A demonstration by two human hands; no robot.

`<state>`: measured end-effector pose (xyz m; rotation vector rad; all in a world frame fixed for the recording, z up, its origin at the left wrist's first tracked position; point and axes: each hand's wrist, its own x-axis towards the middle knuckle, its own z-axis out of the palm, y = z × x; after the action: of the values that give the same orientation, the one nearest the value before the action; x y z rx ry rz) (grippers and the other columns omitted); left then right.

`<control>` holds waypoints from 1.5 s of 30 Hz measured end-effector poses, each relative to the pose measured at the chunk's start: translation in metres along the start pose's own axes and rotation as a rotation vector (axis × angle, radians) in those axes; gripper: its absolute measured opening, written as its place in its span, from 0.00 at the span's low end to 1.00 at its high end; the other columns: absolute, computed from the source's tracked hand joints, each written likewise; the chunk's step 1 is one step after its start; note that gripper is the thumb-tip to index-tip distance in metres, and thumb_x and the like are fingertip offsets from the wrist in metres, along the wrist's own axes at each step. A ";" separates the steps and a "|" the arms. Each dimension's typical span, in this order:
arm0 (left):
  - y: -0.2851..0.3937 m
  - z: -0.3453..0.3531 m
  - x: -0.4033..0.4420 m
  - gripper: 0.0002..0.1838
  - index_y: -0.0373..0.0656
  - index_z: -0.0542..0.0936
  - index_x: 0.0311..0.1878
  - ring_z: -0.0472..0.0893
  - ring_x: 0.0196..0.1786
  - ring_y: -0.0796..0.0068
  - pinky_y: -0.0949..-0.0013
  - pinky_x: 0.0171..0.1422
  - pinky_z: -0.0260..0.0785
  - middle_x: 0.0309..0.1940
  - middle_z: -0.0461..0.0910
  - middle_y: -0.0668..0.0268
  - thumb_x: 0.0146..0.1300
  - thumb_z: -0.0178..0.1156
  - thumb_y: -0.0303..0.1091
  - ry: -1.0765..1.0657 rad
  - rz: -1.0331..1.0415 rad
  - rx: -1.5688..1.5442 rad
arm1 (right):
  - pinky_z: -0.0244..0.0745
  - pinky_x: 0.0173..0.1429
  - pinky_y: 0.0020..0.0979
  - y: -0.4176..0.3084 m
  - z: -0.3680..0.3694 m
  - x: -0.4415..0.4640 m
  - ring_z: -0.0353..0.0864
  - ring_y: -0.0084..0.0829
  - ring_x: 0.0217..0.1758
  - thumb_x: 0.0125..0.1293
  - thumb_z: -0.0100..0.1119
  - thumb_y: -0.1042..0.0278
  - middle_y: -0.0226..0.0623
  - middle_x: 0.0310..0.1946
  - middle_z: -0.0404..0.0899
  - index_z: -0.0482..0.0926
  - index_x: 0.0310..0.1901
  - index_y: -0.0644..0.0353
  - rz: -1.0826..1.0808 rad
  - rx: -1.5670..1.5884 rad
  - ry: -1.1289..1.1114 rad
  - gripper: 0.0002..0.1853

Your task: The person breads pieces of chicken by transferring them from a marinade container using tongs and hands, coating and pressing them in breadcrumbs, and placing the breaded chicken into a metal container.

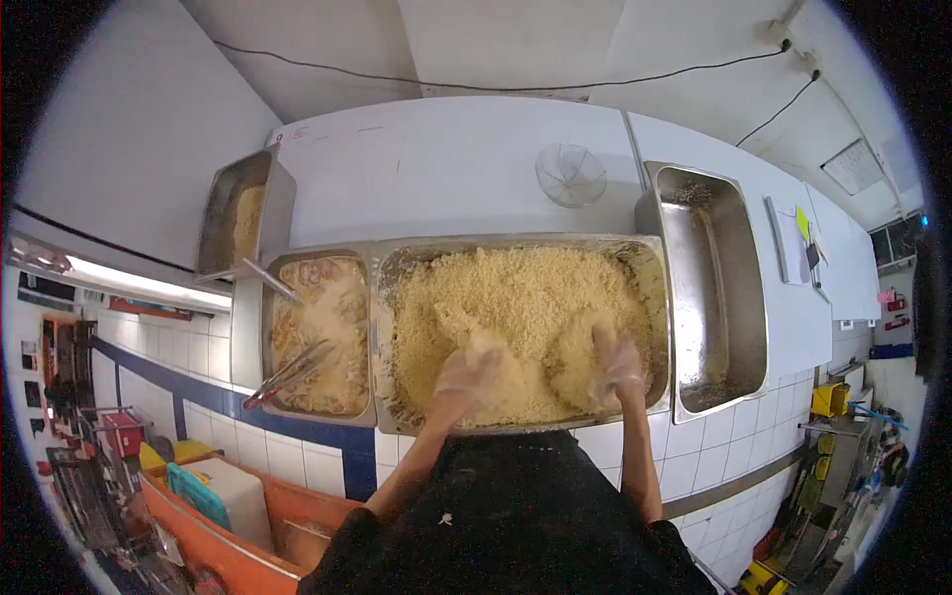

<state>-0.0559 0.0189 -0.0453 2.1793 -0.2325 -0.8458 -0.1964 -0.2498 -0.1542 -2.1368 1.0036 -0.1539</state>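
Observation:
My left hand [471, 371], in a clear plastic glove, is in a large steel pan [521, 239] of pale yellow breadcrumbs [535, 278]. Its crumb-dusted fingers close on a crumb-coated piece [456, 321] that sticks out to the upper left. Near the pan's right side, my gloved right hand [620, 365] curls against a rounded crumb-coated piece [573, 352]. Crumbs hide some of its fingertips. What lies under the coating of either piece cannot be made out.
Left of the crumbs, a smaller pan [371, 327] holds floury pieces, with metal tongs [293, 372] across it. A small steel pan [283, 203] with crumbs stands behind it. On the right is a deep steel pan [704, 307]. A wire strainer [571, 177] lies on the white surface behind.

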 end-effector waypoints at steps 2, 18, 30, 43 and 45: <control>-0.013 0.015 0.020 0.32 0.35 0.78 0.48 0.75 0.54 0.45 0.56 0.58 0.66 0.44 0.78 0.40 0.64 0.49 0.60 0.179 -0.008 0.141 | 0.71 0.57 0.43 -0.009 0.014 0.005 0.78 0.51 0.51 0.67 0.53 0.48 0.55 0.48 0.79 0.76 0.52 0.71 -0.083 0.527 0.104 0.28; 0.006 -0.013 0.041 0.24 0.38 0.73 0.55 0.81 0.32 0.64 0.66 0.48 0.72 0.31 0.82 0.57 0.57 0.62 0.37 0.208 0.391 -0.301 | 0.74 0.53 0.40 -0.125 -0.041 0.040 0.79 0.45 0.49 0.52 0.59 0.29 0.52 0.44 0.80 0.73 0.56 0.66 -0.382 -0.392 -0.610 0.44; 0.042 -0.029 0.060 0.33 0.35 0.73 0.55 0.80 0.33 0.68 0.62 0.38 0.72 0.27 0.80 0.57 0.52 0.70 0.47 -0.003 0.267 0.128 | 0.73 0.53 0.39 -0.118 -0.049 0.075 0.79 0.45 0.47 0.51 0.71 0.46 0.52 0.45 0.79 0.71 0.58 0.66 -0.617 0.020 -0.380 0.39; 0.035 -0.043 0.043 0.18 0.48 0.80 0.51 0.77 0.50 0.55 0.59 0.52 0.73 0.50 0.75 0.56 0.59 0.58 0.43 0.226 1.000 0.776 | 0.71 0.59 0.42 -0.107 -0.073 0.026 0.75 0.48 0.55 0.59 0.62 0.51 0.56 0.48 0.76 0.71 0.54 0.66 -0.884 -0.256 -0.227 0.29; -0.020 -0.033 0.022 0.18 0.51 0.80 0.52 0.78 0.47 0.54 0.59 0.45 0.74 0.45 0.77 0.56 0.59 0.57 0.44 0.163 0.797 0.905 | 0.71 0.56 0.42 -0.092 -0.079 0.000 0.76 0.49 0.53 0.59 0.61 0.49 0.56 0.45 0.77 0.73 0.51 0.67 -0.714 -0.300 -0.215 0.28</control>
<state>-0.0200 0.0428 -0.0549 2.5587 -1.5127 -0.0700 -0.1716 -0.2585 -0.0361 -2.6395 0.1099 -0.1141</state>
